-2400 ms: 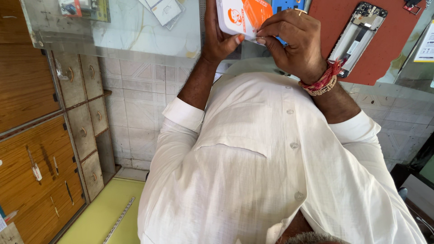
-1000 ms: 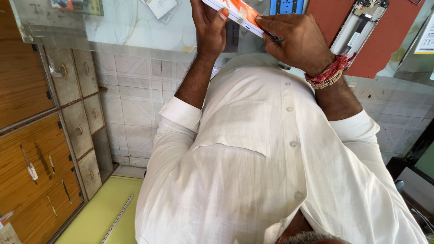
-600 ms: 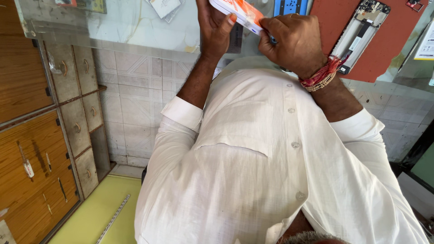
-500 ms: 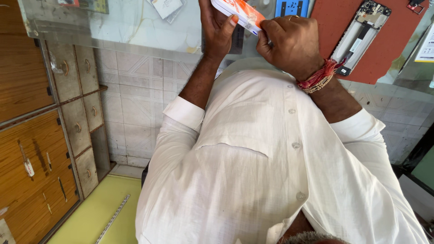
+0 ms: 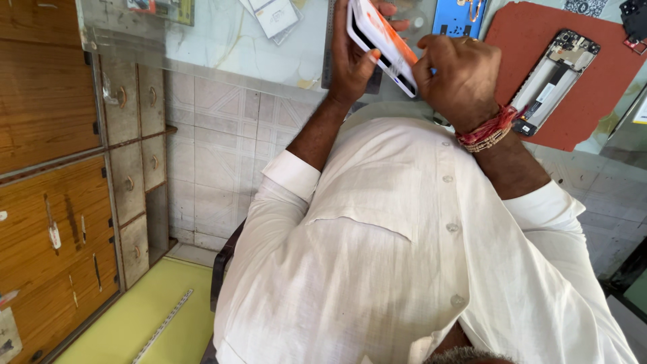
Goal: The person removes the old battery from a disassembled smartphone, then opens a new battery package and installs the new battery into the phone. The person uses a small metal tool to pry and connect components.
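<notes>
- the phone (image 5: pixel 382 42), white with an orange patch on its back, is held tilted above the near edge of the bench (image 5: pixel 222 47), in front of the person's white shirt (image 5: pixel 404 256).
- the left hand (image 5: pixel 354 57) is clamped on the phone from below, thumb on its near long edge and fingers wrapped behind it.
- the right hand (image 5: pixel 458 77) is closed at the phone's lower end; its fingertips press on the edge there, though exactly what they pinch is hidden.
- both hands are close together on the phone, touching it at once.
- a red thread band (image 5: pixel 486 131) sits on the right wrist, just beside the phone.
- right of the phone, a red mat (image 5: pixel 593 101) lies on the bench with an opened phone frame (image 5: pixel 556 71) on it.
- behind the phone, a blue mat (image 5: pixel 458 17) shows at the top edge of the view.
- left of the phone, a small white packet (image 5: pixel 273 15) lies on the bench.
- well left of the phone stand wooden drawers (image 5: pixel 131 168) and a wooden cabinet (image 5: pixel 47 222).
</notes>
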